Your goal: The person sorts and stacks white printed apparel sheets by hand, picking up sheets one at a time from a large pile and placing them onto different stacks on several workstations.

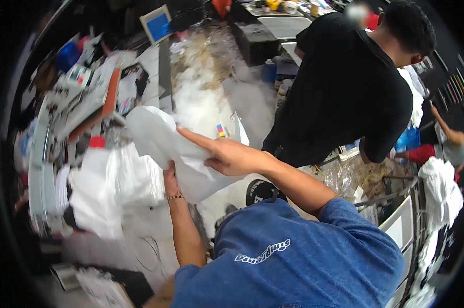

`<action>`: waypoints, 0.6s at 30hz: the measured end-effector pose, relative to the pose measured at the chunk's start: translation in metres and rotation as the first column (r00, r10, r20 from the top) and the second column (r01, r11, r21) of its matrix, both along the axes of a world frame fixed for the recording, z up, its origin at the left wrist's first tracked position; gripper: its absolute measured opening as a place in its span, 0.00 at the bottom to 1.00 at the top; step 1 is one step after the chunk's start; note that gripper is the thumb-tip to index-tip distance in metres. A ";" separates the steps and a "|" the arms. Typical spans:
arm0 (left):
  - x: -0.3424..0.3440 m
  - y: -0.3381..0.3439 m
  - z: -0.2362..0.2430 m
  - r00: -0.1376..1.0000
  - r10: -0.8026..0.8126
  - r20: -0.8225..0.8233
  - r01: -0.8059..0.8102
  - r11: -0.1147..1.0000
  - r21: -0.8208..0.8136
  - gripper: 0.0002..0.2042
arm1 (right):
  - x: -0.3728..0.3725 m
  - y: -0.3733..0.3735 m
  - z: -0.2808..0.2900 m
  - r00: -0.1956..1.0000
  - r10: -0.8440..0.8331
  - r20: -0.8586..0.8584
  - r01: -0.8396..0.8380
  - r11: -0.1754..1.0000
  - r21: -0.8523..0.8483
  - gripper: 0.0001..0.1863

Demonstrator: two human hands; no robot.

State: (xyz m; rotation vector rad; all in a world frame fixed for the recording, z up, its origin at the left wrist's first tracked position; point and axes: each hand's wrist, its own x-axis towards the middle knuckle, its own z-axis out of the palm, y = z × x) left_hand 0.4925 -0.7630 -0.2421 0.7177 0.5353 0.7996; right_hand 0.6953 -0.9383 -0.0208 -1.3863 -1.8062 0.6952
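Note:
A large, smooth white sheet (162, 141), perhaps paper or thin film, is held up in front of me, its upper left end curling over. My left hand (171, 180), with a beaded bracelet at the wrist, grips its lower left edge. Across the front of the sheet lies my right hand (232, 155), index finger stretched toward the left and thumb apart below it; the other fingers are partly hidden. Just beyond this hand shows a small strip of coloured blocks (220, 131); what it belongs to I cannot tell.
A pile of white cloth (114, 179) lies at left, near a cluttered bench with an orange-edged board (96, 105). Close on my right stands a person in black (350, 87). Crumpled clear plastic (340, 177) and a metal rack with white cloth (440, 190) are at right.

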 end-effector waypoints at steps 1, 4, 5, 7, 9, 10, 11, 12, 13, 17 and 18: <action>0.015 0.032 -0.001 0.999 -0.026 -0.037 0.027 0.999 0.026 0.20 | 0.015 0.020 -0.002 0.996 -0.045 -0.072 0.045 0.999 0.002 0.52; 0.078 0.106 -0.003 0.997 -0.054 -0.057 0.059 0.995 0.084 0.19 | 0.070 0.071 -0.020 0.975 -0.153 -0.162 0.160 0.986 0.035 0.53; 0.095 0.130 -0.005 0.994 -0.101 -0.034 0.103 0.993 0.053 0.18 | 0.085 0.087 -0.026 0.955 -0.197 -0.223 0.220 0.972 0.080 0.51; 0.144 0.162 0.014 0.971 -0.225 -0.078 0.233 0.964 0.125 0.17 | 0.125 0.114 -0.042 0.919 -0.273 -0.285 0.320 0.938 0.131 0.49; 0.196 0.194 0.021 0.965 -0.203 -0.168 0.229 0.961 0.157 0.18 | 0.166 0.146 -0.051 0.946 -0.207 -0.249 0.251 0.954 0.161 0.37; 0.218 0.213 0.023 0.952 -0.159 -0.261 0.208 0.963 0.173 0.19 | 0.185 0.161 -0.058 0.936 -0.238 -0.257 0.288 0.941 0.177 0.37; 0.234 0.244 0.014 0.918 -0.179 -0.354 0.253 0.951 0.176 0.21 | 0.207 0.179 -0.063 0.919 -0.245 -0.309 0.303 0.940 0.158 0.33; 0.254 0.268 0.003 0.909 -0.205 -0.362 0.286 0.940 0.185 0.21 | 0.225 0.192 -0.066 0.893 -0.259 -0.368 0.324 0.937 0.128 0.28; 0.271 0.291 -0.005 0.924 -0.168 -0.342 0.263 0.932 0.251 0.22 | 0.241 0.201 -0.056 0.865 -0.277 -0.419 0.324 0.945 0.044 0.28; 0.391 0.347 0.029 0.908 -0.279 -0.313 0.365 0.894 0.261 0.21 | 0.316 0.225 -0.056 0.816 -0.366 -0.447 0.464 0.876 0.129 0.29; 0.421 0.359 0.036 0.897 -0.313 -0.313 0.395 0.884 0.248 0.21 | 0.331 0.225 -0.054 0.771 -0.431 -0.470 0.528 0.845 0.091 0.28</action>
